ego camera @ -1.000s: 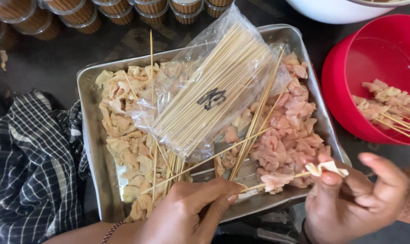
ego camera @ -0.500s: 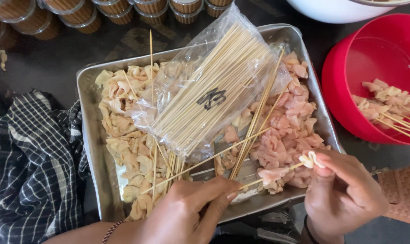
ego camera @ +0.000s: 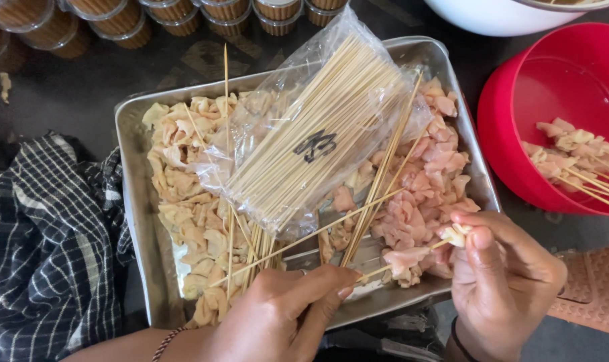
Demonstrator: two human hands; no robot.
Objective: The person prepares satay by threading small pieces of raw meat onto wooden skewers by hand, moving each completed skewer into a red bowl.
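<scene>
My left hand (ego camera: 288,312) pinches the near end of a thin bamboo skewer (ego camera: 378,270) over the front edge of a metal tray (ego camera: 131,194). A pink raw meat piece (ego camera: 406,257) sits on that skewer. My right hand (ego camera: 502,278) grips a pale meat piece (ego camera: 456,234) at the skewer's far tip. The tray holds pale skin pieces (ego camera: 184,194) on its left and pink meat chunks (ego camera: 428,184) on its right. A clear bag of bamboo skewers (ego camera: 318,141) lies across the tray, with loose skewers beneath it.
A red bowl (ego camera: 519,121) at the right holds several finished meat skewers (ego camera: 579,161). A white basin rim (ego camera: 492,13) shows at the top right. Clear lidded cups (ego camera: 163,13) line the top. A dark checked cloth (ego camera: 43,255) lies at the left.
My right hand has slid the pale piece leftward along the skewer toward the pink piece, closing its fingers over it. My left hand keeps its hold.
</scene>
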